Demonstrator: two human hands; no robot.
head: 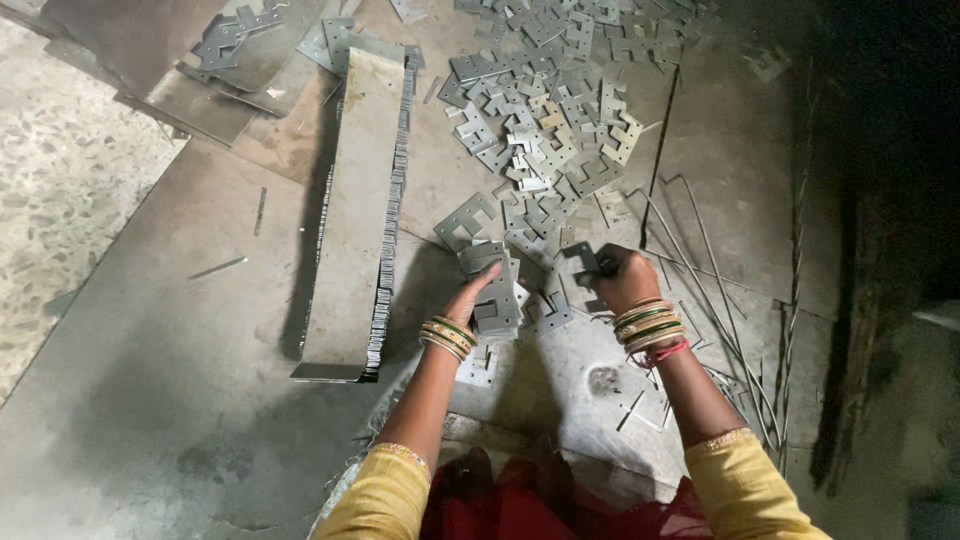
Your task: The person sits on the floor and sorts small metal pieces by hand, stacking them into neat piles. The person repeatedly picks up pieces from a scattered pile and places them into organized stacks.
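Left hand (468,300) wraps around a small stack of stamped metal plates (493,290), fingers curled over the top edge and the bundle standing roughly upright on the metal floor sheet (180,350). Right hand (625,275) is closed in a loose fist, pinching a single notched plate (582,262) by its edge, just beside the stack but apart from it. Both wrists carry gold and green bangles (650,325), and yellow sleeves (745,480) show at the bottom of the view.

Biggest thing down here is the grey floor sheet itself, scuffed and dusty, with speckled stone flooring (60,200) beyond its left edge. Next is a long row of plates stacked on edge (365,200), running from the upper middle down toward the left forearm, well left of the hands. Above the hands spreads a loose heap of the same E-shaped cut-outs (550,110), scattered flat and overlapping, reaching nearly to the fingers. A second, smaller cluster of plates (235,40) lies at the top left on a bent sheet. To the right of the right hand, thin wire rods (700,260) lie in a tangle, some bent, running toward the dark edge of the room. A few lone plates (555,312) rest between the two hands.
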